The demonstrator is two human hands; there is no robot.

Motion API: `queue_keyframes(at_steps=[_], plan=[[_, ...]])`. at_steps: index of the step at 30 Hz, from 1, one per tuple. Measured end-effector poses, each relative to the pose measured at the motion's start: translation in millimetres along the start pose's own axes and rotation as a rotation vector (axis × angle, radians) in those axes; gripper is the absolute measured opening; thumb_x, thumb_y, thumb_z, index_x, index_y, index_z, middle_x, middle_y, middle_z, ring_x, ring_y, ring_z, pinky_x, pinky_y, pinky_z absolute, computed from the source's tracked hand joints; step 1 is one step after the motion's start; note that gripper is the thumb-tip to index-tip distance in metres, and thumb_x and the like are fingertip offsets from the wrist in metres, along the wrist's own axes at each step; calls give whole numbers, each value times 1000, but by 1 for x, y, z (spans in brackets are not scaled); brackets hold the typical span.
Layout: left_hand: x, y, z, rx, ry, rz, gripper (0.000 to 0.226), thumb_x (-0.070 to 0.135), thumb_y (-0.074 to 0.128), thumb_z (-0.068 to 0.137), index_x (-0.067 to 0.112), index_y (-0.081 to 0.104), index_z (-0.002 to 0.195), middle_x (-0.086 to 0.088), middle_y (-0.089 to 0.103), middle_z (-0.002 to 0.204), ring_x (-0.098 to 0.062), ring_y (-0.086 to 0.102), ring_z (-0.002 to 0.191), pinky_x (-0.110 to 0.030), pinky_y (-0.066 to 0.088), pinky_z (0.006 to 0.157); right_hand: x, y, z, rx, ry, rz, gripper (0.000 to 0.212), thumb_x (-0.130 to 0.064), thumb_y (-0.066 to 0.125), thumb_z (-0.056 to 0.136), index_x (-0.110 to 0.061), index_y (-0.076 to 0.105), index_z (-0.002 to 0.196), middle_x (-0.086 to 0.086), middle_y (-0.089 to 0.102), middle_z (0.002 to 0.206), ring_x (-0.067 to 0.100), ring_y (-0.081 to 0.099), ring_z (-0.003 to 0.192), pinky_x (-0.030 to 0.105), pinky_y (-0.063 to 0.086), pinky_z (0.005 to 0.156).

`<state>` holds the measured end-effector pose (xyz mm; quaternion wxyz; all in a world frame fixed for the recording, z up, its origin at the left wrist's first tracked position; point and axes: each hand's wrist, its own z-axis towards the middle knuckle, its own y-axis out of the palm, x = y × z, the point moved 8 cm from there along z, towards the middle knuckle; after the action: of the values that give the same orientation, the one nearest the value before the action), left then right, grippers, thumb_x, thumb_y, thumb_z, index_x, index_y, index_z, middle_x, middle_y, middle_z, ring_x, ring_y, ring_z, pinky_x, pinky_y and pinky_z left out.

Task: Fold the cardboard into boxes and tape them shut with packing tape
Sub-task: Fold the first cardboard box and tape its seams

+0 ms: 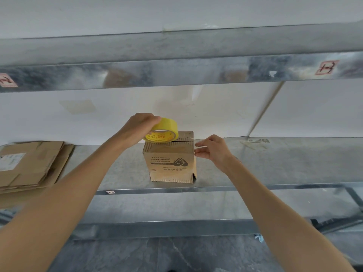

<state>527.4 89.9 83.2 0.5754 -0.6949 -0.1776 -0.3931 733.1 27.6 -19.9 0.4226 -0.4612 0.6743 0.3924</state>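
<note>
Counted one box (pixel 170 158): upright mid-shelf (pixel 275 163), print upside down on the near face, top flaps folded in with a dark slit between them, lower flaps flared a little against the metal. Counted one tape (pixel 163 130), a yellow roll, tilted just above the box's top left corner; could not tell whether touching. Counted one stack of flat cardboard (pixel 29 165), far left on the same shelf, well apart from the box, a white sticker on its top sheet. Counted two levels in all, with the upper shelf (pixel 176 71) overhead. Spotted three labels: a red-edged one (pixel 327 67) at the right of the upper edge, another (pixel 6 80) at its left, and a small one (pixel 111 192) on the lower edge.

Now the hands, two of them. Found the left hand (pixel 139 126) over the tape from above, fingers (pixel 155 119) curled round the roll's outer rim and gripping it. Found the right hand (pixel 213 150) at the box's right side, fingers (pixel 200 144) half straightened and close together, pointing left, tips right at the top right edge. Blurred there: could not tell whether pinching anything or only touching the box.
</note>
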Motion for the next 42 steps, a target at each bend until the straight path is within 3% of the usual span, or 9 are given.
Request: queue_keyframes(at_steps=[11,16,19,23,25,28,31,36,42], plan=[[-19,8,4,21,-47,-135,54,68,49,70,15,44,63,8,45,58,-7,44,56,-32,29,65,19,10,13,71,31,-213,13,-8,51,96,-7,45,84,9,56,80,17,55,55,24,48,45],[-18,16,-1,6,-21,-67,48,62,47,77,17,40,61,5,38,59,-14,37,57,-32,25,60,39,14,13,121,37,-266,29,-12,60,91,-10,40,111,5,50,83,18,56,54,25,49,45],[-15,14,0,9,-8,-67,53,66,46,76,14,42,66,2,38,62,-15,38,59,-32,27,60,28,7,15,180,-56,-375,28,-11,59,91,-12,43,114,8,55,90,19,58,67,31,53,58],[-15,13,2,12,-6,-61,52,64,45,77,14,44,66,1,41,63,-14,39,59,-32,28,61,-10,23,7,62,-376,-665,53,-6,54,86,-13,40,137,4,43,139,18,42,125,33,39,101],[-14,14,3,17,-14,-65,50,63,45,77,15,44,64,0,45,65,-14,43,61,-32,30,62,-11,48,6,-133,-411,-910,76,-27,64,84,-15,24,148,0,23,155,18,16,143,41,19,117],[-14,15,6,14,-21,-76,48,62,49,80,17,47,65,1,52,67,-13,49,64,-31,34,64,0,75,14,-264,-387,-1174,113,-65,67,68,-24,4,152,-9,3,159,10,-6,146,47,-1,118],[-22,15,10,19,-47,-89,48,63,52,82,17,50,67,1,56,70,-13,53,68,-30,37,66,8,83,23,-272,-391,-1188,121,-71,68,60,-24,2,150,-8,9,157,11,-3,145,51,2,117],[-42,16,11,60,-80,-109,46,54,49,91,16,51,65,3,55,65,-7,53,63,-28,36,63,22,89,21,-206,-529,-1373,107,-71,66,60,-22,20,143,-6,30,139,18,24,130,43,26,106],[-61,-23,11,187,-85,-8,63,66,53,71,3,52,62,-5,47,58,-16,42,57,-31,31,58,20,101,22,-226,-620,-1523,106,-72,58,69,-14,14,146,2,32,138,24,28,127,42,26,101]])
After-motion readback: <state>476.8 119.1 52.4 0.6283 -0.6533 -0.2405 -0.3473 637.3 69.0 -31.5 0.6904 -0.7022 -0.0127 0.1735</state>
